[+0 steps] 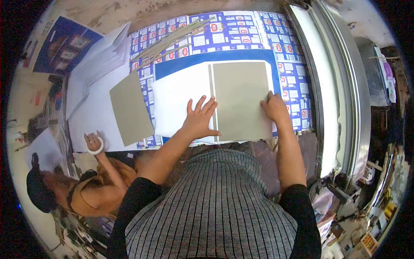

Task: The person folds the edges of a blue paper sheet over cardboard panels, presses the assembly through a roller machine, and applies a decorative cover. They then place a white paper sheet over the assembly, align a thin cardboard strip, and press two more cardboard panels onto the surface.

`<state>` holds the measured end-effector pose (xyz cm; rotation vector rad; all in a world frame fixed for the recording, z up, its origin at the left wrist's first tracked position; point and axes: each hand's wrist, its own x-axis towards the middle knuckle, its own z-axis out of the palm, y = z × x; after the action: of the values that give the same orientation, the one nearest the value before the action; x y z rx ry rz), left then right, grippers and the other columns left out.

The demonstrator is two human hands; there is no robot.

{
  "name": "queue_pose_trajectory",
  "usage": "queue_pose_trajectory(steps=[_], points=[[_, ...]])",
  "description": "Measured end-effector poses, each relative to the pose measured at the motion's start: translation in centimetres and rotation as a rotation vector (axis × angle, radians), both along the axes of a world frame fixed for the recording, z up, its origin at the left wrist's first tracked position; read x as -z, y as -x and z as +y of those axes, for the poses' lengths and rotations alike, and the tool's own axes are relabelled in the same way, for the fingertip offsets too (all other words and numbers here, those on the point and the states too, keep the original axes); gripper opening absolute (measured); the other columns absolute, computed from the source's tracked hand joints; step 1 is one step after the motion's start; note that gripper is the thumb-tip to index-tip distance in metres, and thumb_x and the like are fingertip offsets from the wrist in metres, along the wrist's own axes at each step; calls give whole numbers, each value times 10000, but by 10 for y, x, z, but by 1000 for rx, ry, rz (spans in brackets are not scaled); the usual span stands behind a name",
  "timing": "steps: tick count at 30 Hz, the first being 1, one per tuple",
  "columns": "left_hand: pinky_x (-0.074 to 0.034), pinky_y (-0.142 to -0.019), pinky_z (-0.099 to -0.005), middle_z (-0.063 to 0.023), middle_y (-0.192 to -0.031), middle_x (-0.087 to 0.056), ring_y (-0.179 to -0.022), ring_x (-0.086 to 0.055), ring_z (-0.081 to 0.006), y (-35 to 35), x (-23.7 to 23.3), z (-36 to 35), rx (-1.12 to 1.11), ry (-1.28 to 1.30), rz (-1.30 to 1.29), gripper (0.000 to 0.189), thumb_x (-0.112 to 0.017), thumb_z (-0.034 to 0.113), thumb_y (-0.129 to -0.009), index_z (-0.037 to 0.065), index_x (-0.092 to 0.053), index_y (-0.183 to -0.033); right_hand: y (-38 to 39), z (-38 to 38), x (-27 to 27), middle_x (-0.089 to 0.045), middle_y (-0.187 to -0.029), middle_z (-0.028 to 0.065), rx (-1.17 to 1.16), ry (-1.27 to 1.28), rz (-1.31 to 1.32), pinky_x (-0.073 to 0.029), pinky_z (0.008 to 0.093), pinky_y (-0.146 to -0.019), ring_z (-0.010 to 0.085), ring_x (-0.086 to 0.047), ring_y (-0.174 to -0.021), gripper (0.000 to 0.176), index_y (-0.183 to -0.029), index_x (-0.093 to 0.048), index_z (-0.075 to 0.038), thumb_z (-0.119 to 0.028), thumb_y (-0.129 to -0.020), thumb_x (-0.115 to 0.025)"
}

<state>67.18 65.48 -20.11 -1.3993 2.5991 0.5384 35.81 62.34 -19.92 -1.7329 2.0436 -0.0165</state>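
A grey-brown board [241,99] lies on a white sheet [181,99], with a larger blue sheet [254,55] beneath. Along the board's left side runs a narrow grey strip [211,80], a thin white gap between them. My left hand [200,118] rests with fingers spread over the white sheet and the strip, its thumb reaching the board's lower left. At the board's right edge is my right hand [274,107], thumb on top and fingers bent around the edge. Left of the white sheet lies a second grey-brown board [131,108].
Several thin grey strips [172,41] lie at the back on the blue printed covering [241,32]. White sheets [97,64] are stacked at the left. Another person's hand [93,142], with a white bangle, rests at the table's front left. A long metal frame [345,86] borders the right.
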Motion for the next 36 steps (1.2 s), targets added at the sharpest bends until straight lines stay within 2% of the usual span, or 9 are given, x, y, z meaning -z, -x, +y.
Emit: queue_pose_trajectory(steps=[4, 8, 13, 16, 24, 27, 29, 32, 36], points=[[-61, -1128, -692, -106, -1603, -262, -1494, -154, -335, 1, 6, 1, -9, 43, 25, 1161, -730, 727, -622, 46, -367, -1490, 19, -9, -6, -628, -1135, 292, -54, -124, -51, -487, 490, -933, 447, -603, -1074, 480, -1229, -578, 35, -286, -875, -615], [-54, -1133, -687, -111, -1609, -251, -1497, -144, -343, 5, 0, -17, -7, 50, -8, 1160, -757, 695, -618, 44, -360, -1493, 27, -27, 17, -669, -1039, 276, -98, 23, -37, -501, 504, -900, 446, -637, -996, 397, -1159, -627, 6, -197, -821, -582], [-31, -1156, -655, -113, -1616, -236, -1505, -125, -341, 12, -10, -26, -23, 24, -54, 1162, -797, 629, -627, 48, -322, -1514, 28, -50, 25, -680, -1028, 258, -158, -92, 80, -515, 499, -882, 418, -654, -989, 350, -1091, -662, -12, -198, -805, -587], [-27, -1157, -651, -122, -1617, -228, -1505, -126, -340, 11, -6, -22, -32, 4, -25, 1173, -793, 636, -629, 49, -307, -1521, 18, -39, -7, -696, -1057, 232, -78, -95, 34, -544, 485, -864, 385, -679, -994, 280, -1001, -708, 6, -134, -786, -595], [-21, -1156, -662, -137, -1620, -211, -1507, -115, -339, 14, -10, -17, -49, -28, -62, 1203, -804, 625, -623, 38, -275, -1530, 24, -18, -4, -703, -1022, 195, -71, 47, -14, -543, 479, -842, 383, -675, -979, 372, -1088, -675, -87, -279, -772, -715], [-46, -1141, -680, -140, -1618, -209, -1500, -138, -341, 9, -5, -17, -4, -29, -44, 1168, -763, 672, -658, 27, -303, -1516, 20, -19, 1, -697, -1050, 205, -66, 73, -4, -536, 486, -851, 392, -670, -982, 477, -1210, -644, -114, -273, -770, -738], [-53, -1138, -682, -139, -1620, -204, -1498, -141, -344, 8, -4, -14, -4, -40, -52, 1175, -765, 673, -648, 29, -305, -1516, 22, -14, -1, -689, -1078, 218, -16, 10, -94, -534, 488, -858, 390, -666, -997, 625, -1357, -559, -147, -280, -775, -743], [-58, -1133, -691, -136, -1621, -202, -1499, -136, -347, 9, -8, -12, -19, -80, -65, 1177, -773, 667, -640, 32, -307, -1514, 26, -17, -2, -686, -1063, 246, -86, -79, -99, -532, 485, -866, 397, -659, -1014, 699, -1439, -480, -178, -283, -792, -723], [-63, -1122, -707, -131, -1622, -205, -1499, -134, -350, 8, -4, -14, -28, -89, -29, 1194, -787, 667, -621, 39, -304, -1515, 20, -33, -16, -658, -1158, 246, -98, -194, -66, -533, 490, -865, 409, -660, -1009, 651, -1426, -500, -178, -300, -816, -695]])
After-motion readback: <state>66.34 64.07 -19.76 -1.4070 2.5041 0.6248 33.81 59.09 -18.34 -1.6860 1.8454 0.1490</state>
